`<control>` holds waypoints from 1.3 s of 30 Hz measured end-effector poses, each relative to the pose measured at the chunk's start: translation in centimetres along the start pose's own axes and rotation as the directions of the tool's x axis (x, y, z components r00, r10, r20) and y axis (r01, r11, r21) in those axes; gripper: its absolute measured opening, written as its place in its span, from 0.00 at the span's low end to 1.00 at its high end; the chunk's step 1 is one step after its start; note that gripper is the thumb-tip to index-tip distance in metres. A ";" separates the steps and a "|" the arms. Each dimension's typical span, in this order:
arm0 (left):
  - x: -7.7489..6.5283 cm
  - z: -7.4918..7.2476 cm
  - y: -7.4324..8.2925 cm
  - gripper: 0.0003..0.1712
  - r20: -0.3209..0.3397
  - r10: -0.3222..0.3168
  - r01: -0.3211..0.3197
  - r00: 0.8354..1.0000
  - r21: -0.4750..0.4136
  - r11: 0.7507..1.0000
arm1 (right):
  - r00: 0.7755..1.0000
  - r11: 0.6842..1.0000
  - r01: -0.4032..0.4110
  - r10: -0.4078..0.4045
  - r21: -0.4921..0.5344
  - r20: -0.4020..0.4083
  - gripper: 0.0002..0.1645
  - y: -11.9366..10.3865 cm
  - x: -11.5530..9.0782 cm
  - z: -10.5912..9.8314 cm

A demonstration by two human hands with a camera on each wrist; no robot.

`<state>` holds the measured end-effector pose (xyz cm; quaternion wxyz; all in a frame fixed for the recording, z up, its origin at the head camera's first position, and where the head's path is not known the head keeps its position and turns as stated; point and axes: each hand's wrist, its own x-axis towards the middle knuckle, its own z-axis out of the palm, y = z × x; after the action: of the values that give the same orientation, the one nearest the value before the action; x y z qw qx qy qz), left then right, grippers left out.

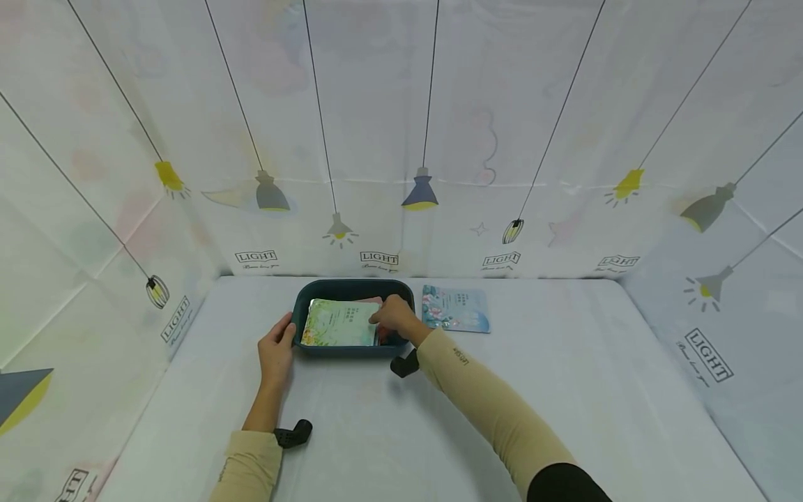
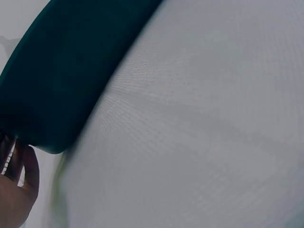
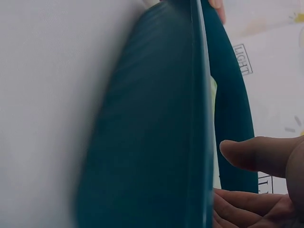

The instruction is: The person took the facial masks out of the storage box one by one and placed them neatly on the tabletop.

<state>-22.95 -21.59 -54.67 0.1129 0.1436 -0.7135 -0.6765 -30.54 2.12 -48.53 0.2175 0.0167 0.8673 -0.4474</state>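
A dark teal plastic bin (image 1: 354, 353) stands near the table's far edge. On its left end, my left hand (image 1: 276, 352) holds the rim, its thumb along the edge; the left wrist view shows those fingers at the bin's corner (image 2: 38, 128). Inside lies a flat green floral-printed packet (image 1: 339, 322), with a pinkish one (image 1: 371, 300) partly beneath it. My right hand (image 1: 396, 317) reaches in from the right and grips the green packet's right edge, thumb uppermost. In the right wrist view the bin's wall (image 3: 147, 118) hides most of the fingertips.
A flat blue floral-printed packet (image 1: 456, 309) lies on the white table (image 1: 564, 390), just right of the bin. Behind the table hangs a white sheet (image 1: 389, 104) printed with lamps, with more of it along both sides. Dark wrist mounts sit on both forearms.
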 end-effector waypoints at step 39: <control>0.2 0.2 -0.3 0.24 -0.037 0.008 -0.007 0.999 0.031 0.999 | 0.991 0.958 0.111 -0.088 0.265 -0.100 0.10 0.2 -0.5 2.4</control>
<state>-23.15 -21.49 -54.94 0.1265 0.1549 -0.7221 -0.6622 -29.14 0.43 -49.68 0.1522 0.0221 0.8068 -0.5705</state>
